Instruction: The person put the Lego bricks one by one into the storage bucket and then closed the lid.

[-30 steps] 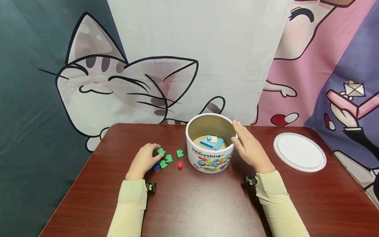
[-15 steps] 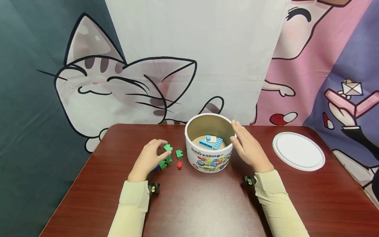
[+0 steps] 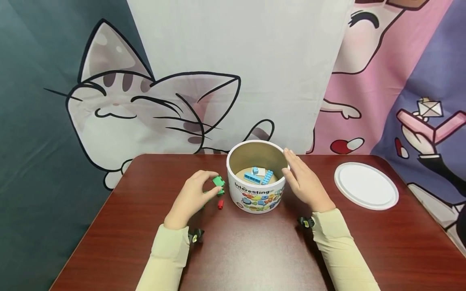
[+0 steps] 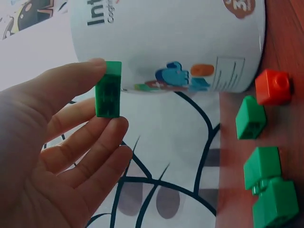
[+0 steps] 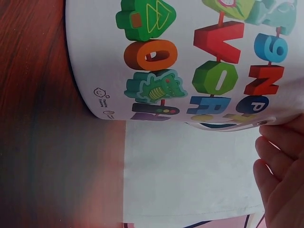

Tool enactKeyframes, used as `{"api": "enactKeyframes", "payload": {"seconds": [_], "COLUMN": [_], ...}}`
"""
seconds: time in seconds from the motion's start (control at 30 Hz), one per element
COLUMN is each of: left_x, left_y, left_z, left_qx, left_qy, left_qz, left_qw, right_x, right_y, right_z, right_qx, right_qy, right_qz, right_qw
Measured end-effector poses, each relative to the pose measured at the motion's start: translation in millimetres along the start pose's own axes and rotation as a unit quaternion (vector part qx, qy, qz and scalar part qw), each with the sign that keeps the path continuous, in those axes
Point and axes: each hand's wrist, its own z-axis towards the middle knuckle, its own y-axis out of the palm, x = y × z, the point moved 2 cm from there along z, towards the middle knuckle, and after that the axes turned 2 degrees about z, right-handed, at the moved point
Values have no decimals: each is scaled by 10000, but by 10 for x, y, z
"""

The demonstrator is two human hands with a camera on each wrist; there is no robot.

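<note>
Between thumb and fingertips, my left hand [image 3: 193, 195] pinches a green toy brick [image 4: 108, 90], raised off the table just left of a round white tub [image 3: 256, 198]. My right hand [image 3: 306, 180] rests with fairly straight fingers against the tub's right side, near its rim. Inside the tub lie several light blue bricks [image 3: 253, 178] and a white piece. A red brick [image 4: 273, 87] stands on the table beside the tub, and several other green bricks [image 4: 262, 167] are near it, mostly hidden behind my left hand in the head view.
A white round lid [image 3: 366, 186] lies flat on the table at the right. The dark red wooden table [image 3: 251, 250] reaches back to a cloth backdrop [image 3: 276, 60] printed with cartoon animals.
My left hand has picked the green brick up from the cluster and carried it right, toward the tub. My right hand stays against the tub.
</note>
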Motion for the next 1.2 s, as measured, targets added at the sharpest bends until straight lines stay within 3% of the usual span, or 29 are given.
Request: {"api": "enactKeyframes", "payload": {"seconds": [0.5,0.73,0.87,0.97,1.07,1.2], "left_x": [313,474,506,522,538,541], "left_y": [-42,-10,8,20,26,55], "left_z": [39,186,335,451,575,762], "left_qx": [973,1168,984,673,261,-549], "left_qy": [699,1062,1099,1041,931,819], "left_qz": [-155,-294,-153,-28,118,550], "left_qw": [9927,9870,9889,9923,9952,9936], "right_x": [-1,-12,-14,-12,-7,-5], "right_y": [-6,-5,7,14,12,-4], "right_z": [26,16,27,21,11,2], "right_qx": [-87,-76,-107,-118,-104,-100], "right_qy": [26,78,88,111,135,147], "right_qz": [50,77,96,94,86,85], "right_qw": [9999,9999,9999,9998,9998,9998]}}
